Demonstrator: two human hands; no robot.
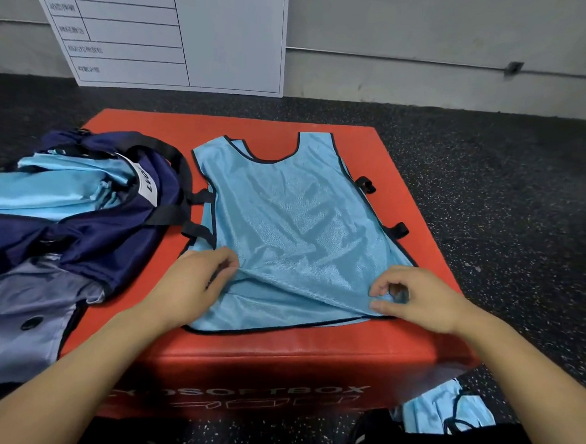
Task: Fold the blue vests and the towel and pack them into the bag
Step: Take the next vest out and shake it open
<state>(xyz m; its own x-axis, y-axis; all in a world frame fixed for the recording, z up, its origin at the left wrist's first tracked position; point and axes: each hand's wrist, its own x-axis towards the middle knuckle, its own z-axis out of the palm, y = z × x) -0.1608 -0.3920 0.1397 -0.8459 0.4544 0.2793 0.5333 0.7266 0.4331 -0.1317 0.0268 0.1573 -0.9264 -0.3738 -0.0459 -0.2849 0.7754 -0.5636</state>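
Both hands (301,287) pinch the blue vest (295,222) on the red box (276,354).

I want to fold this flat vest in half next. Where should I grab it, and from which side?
Probably grip the blue vest at its two near hem corners, coming from the near edge of the red box. It lies flat with the neck away from you, and the left hand and right hand already pinch fabric just above the hem, so the corners are close.
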